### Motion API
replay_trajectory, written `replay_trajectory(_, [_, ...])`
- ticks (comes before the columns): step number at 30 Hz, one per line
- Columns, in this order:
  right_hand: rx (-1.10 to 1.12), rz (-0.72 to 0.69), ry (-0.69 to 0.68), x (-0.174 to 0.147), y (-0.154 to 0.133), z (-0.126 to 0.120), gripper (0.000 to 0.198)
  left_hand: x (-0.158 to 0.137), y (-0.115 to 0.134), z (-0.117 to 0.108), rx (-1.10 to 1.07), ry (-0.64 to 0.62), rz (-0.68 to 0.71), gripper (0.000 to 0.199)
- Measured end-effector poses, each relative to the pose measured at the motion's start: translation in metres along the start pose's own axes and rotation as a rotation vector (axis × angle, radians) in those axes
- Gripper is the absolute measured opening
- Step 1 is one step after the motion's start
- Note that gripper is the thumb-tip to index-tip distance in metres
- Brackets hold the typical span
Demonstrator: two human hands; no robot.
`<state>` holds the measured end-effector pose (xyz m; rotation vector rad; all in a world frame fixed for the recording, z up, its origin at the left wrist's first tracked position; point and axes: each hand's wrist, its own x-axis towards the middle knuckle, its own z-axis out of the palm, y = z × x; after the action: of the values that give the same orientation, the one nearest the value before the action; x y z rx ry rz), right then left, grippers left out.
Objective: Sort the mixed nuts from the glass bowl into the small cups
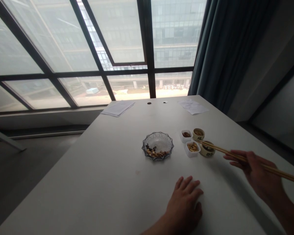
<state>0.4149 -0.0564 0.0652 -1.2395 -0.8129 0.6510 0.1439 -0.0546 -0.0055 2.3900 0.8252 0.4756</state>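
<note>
My right hand (pixel 257 173) grips a pair of chopsticks (pixel 225 151), their tips over the cluster of small containers. In that cluster are a white cup (pixel 189 154) with pale yellowish pieces, a white cup (pixel 183 139) with reddish-brown pieces, and two beige pots (pixel 198 138) with dark markings. The nearer beige pot (pixel 207 154) is partly covered by the chopsticks. Left of them stands a clear glass bowl (pixel 170 150) holding mixed dark and tan pieces. Resting on the table, my left hand (pixel 186 199) has its fingers apart and holds nothing.
The white table (pixel 100 182) reaches toward a large window. Paper sheets (pixel 118 108) lie at its far left corner, and another sheet (pixel 193 106) at the far right. Two round holes (pixel 149 103) sit near the far edge. A dark curtain (pixel 215 55) hangs at right.
</note>
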Motion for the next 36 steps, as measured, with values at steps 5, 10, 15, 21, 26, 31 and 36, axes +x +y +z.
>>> replay_trajectory(5, [0.004, -0.009, -0.287, 0.002, -0.003, 0.077, 0.046, 0.0, 0.0, -0.002, 0.003, -0.009, 0.006, 0.029])
replay_trajectory(10, [0.023, -0.008, -0.499, -0.003, 0.015, 0.149, 0.052, -0.001, -0.002, 0.002, 0.002, 0.027, 0.017, 0.029])
replay_trajectory(15, [-0.022, -0.044, -0.67, -0.008, 0.038, 0.188, 0.05, -0.001, -0.004, 0.006, 0.001, 0.035, 0.043, 0.031])
replay_trajectory(21, [-0.089, -0.045, -0.736, 0.0, 0.052, 0.203, 0.05, -0.002, -0.004, 0.008, 0.009, 0.033, 0.041, 0.033])
replay_trajectory(26, [-0.098, -0.048, -0.747, 0.002, 0.062, 0.206, 0.049, -0.003, -0.006, 0.009, -0.003, 0.052, 0.06, 0.034])
replay_trajectory(31, [-0.074, -0.027, -0.739, 0.001, 0.066, 0.208, 0.048, -0.003, -0.005, 0.008, -0.008, 0.051, 0.058, 0.033])
replay_trajectory(36, [-0.037, 0.015, -0.734, 0.002, 0.067, 0.21, 0.05, -0.003, -0.004, 0.008, -0.004, 0.05, 0.055, 0.033])
